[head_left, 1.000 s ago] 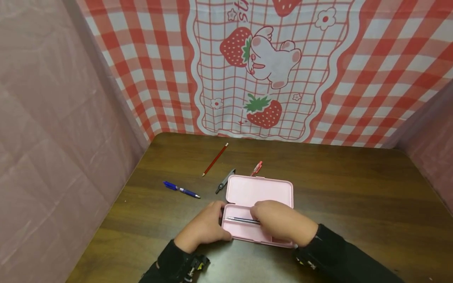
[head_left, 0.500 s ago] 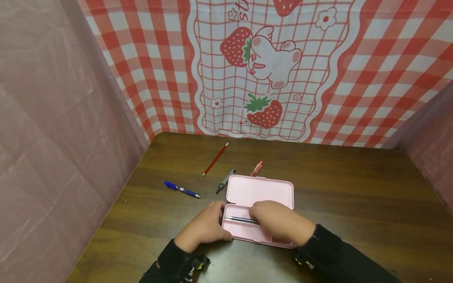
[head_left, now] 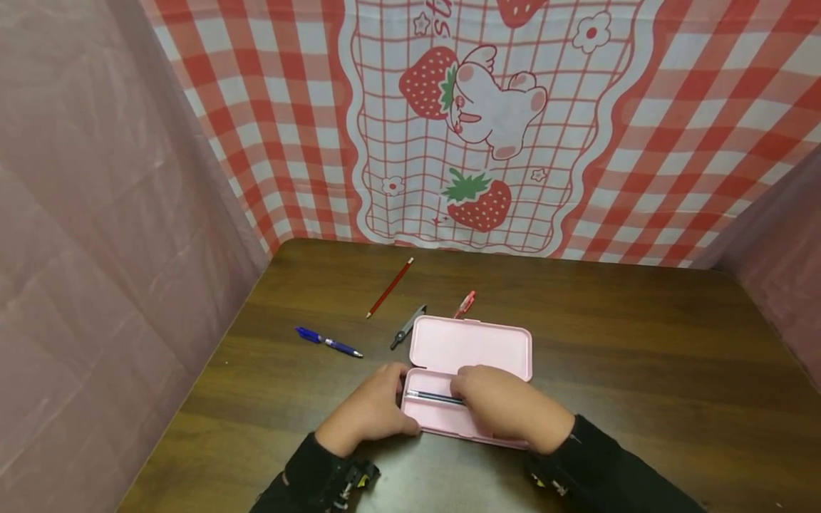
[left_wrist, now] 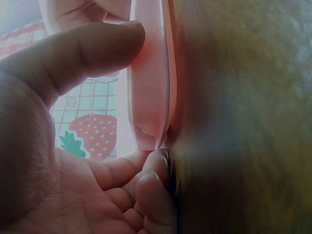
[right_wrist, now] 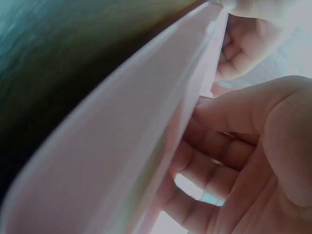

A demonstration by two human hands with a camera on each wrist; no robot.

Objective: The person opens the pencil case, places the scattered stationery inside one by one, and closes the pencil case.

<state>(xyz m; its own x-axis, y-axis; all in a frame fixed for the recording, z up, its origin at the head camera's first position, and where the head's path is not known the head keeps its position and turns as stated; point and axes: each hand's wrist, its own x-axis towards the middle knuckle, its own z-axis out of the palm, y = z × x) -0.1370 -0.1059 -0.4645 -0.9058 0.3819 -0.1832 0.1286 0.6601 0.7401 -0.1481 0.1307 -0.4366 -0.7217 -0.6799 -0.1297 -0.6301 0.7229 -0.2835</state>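
A pink pencil case (head_left: 442, 419) lies open on the table, its lid (head_left: 471, 347) folded back on the far side. My left hand (head_left: 372, 410) grips the case's left end; in the left wrist view, the thumb (left_wrist: 107, 46) lies on its near wall and the fingers curl at its end. Inside the tray is a slim dark pencil (head_left: 436, 397) with a pale left end. My right hand (head_left: 509, 406) reaches into the tray with curled fingers and pinches the pencil's right part, which the hand hides. In the right wrist view, the thumb tip meets the bent fingers (right_wrist: 214, 146) above the case.
Left of the case lies a blue pen (head_left: 328, 342). A red pencil (head_left: 390, 288) and a grey compass (head_left: 408, 328) lie farther back. A red pen (head_left: 465, 304) is partly behind the lid. A checked cloth (head_left: 301, 128) hangs behind the wooden table (head_left: 641, 356).
The pencil and my right hand have shifted very slightly left within the tray. My left hand keeps its grip on the case, and the other things have stayed put.
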